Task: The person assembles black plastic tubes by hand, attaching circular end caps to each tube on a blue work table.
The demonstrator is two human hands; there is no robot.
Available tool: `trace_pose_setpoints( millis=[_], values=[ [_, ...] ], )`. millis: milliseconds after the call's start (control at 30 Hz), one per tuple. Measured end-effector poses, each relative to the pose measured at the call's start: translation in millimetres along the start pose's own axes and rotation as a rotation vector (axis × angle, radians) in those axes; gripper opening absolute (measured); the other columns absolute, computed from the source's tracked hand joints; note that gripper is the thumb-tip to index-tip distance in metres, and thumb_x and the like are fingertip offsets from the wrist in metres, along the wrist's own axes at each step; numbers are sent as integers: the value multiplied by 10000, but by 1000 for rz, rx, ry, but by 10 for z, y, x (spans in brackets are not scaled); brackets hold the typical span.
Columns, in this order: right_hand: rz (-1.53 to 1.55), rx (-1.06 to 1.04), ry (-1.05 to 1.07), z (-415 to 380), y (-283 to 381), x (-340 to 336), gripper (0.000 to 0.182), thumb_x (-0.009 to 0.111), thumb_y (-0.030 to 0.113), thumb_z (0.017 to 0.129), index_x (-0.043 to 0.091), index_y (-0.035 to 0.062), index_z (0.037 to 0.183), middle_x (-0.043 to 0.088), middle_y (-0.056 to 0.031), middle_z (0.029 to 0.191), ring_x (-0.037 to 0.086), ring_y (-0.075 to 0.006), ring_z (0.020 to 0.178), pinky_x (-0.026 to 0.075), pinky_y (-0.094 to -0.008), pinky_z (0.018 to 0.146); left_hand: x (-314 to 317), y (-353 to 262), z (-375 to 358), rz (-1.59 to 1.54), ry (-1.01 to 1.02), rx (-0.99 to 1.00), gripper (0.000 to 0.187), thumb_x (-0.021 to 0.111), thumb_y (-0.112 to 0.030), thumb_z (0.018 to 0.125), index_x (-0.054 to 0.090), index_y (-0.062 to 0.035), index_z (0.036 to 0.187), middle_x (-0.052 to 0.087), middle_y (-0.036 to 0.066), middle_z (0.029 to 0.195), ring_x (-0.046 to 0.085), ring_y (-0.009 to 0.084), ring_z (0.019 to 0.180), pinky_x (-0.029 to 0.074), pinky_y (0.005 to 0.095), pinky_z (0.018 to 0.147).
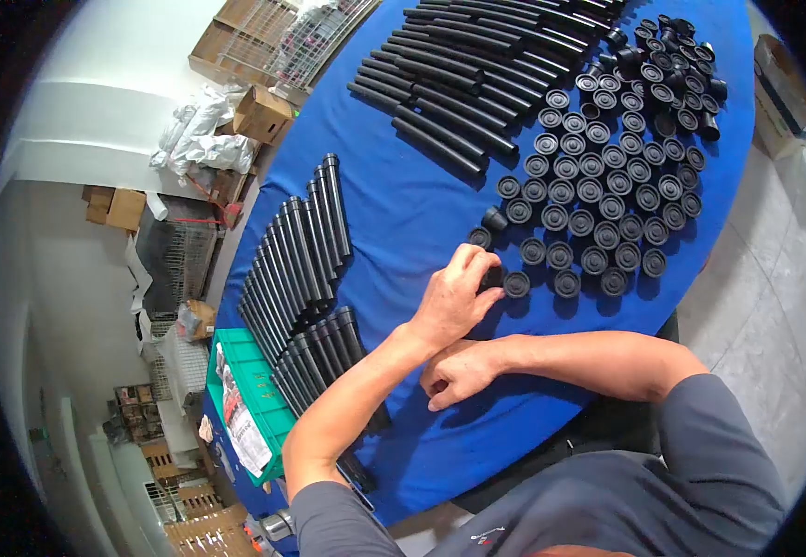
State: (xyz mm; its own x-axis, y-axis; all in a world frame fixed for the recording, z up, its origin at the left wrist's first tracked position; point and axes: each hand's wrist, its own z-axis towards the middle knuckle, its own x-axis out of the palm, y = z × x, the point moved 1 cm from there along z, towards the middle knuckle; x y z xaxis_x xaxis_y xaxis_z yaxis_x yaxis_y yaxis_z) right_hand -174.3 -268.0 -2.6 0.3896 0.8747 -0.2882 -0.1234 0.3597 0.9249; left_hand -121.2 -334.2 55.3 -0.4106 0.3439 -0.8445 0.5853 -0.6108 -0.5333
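My left hand reaches across the blue cloth with thumb and fingers closed around a round black cap. A similar ringed cap stands just beside the thumb, and another cap is behind the fingertips. My right hand rests on the cloth below the left wrist, its fingers curled in. A dark gap shows inside that curl; whether it holds something is hidden. Many black caps stand in loose rows beyond my left hand, most with their ringed faces up.
Long black tubes lie side by side at the table's far end. More tubes with collared ends lie on the left, near a green crate holding papers. Caps are heaped at the far right. Cartons stand beyond the table.
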Motion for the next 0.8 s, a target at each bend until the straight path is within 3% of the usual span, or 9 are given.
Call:
trace_pose_setpoints(
  millis=[233, 367, 400, 467, 600, 700, 800],
  values=[
    [24, -18, -18, 0, 14, -14, 370, 686, 372, 884, 718, 8, 833, 723, -170, 801, 702, -332, 756, 533, -463, 714, -128, -8, -17, -40, 9, 15, 503, 756, -24, 811, 604, -66, 1288, 624, 149, 1223, 719, 264, 913, 607, 379, 711],
    [41, -28, -49, 51, -24, -1, 369, 693, 383, 868, 720, 17, 821, 721, -176, 795, 703, -357, 767, 528, -480, 712, -357, 158, 72, -51, -125, 66, 334, 648, 53, 837, 675, -12, 1164, 697, 151, 1065, 729, 218, 870, 588, 322, 646],
    [36, -45, -73, 61, -22, 2, 368, 699, 392, 858, 722, 27, 820, 716, -179, 786, 697, -379, 765, 525, -492, 705, -468, 174, 221, 40, -193, 82, 241, 634, 60, 849, 697, 3, 1074, 710, 154, 992, 726, 217, 846, 569, 301, 642],
    [41, -15, -69, 32, 18, -26, 368, 701, 396, 854, 721, 30, 818, 715, -182, 791, 694, -384, 770, 522, -497, 705, -679, 311, 632, 216, -315, 185, 211, 639, 35, 873, 687, -2, 1075, 703, 164, 1020, 710, 274, 852, 568, 344, 682],
    [45, 7, -57, 30, -3, -25, 365, 701, 396, 850, 710, 34, 813, 711, -181, 801, 688, -390, 785, 515, -504, 702, -940, 766, 1584, 529, -289, 204, 469, 652, 10, 840, 586, -47, 1301, 620, 185, 1267, 630, 394, 1142, 540, 454, 952],
    [62, -1, -51, 19, -20, -17, 356, 685, 378, 864, 686, 25, 814, 693, -178, 796, 677, -396, 789, 507, -503, 696, -970, 995, 2205, 800, -162, 206, 659, 658, 52, 795, 510, -93, 1421, 528, 158, 1442, 554, 354, 1290, 543, 442, 1001],
    [90, 3, -16, 12, -5, -38, 360, 656, 351, 893, 653, 0, 816, 672, -191, 824, 662, -409, 823, 502, -510, 715, -923, 1156, 2668, 1010, 65, 207, 770, 642, 40, 817, 396, -127, 1527, 426, 145, 1566, 454, 344, 1413, 515, 431, 1067]
  ],
)
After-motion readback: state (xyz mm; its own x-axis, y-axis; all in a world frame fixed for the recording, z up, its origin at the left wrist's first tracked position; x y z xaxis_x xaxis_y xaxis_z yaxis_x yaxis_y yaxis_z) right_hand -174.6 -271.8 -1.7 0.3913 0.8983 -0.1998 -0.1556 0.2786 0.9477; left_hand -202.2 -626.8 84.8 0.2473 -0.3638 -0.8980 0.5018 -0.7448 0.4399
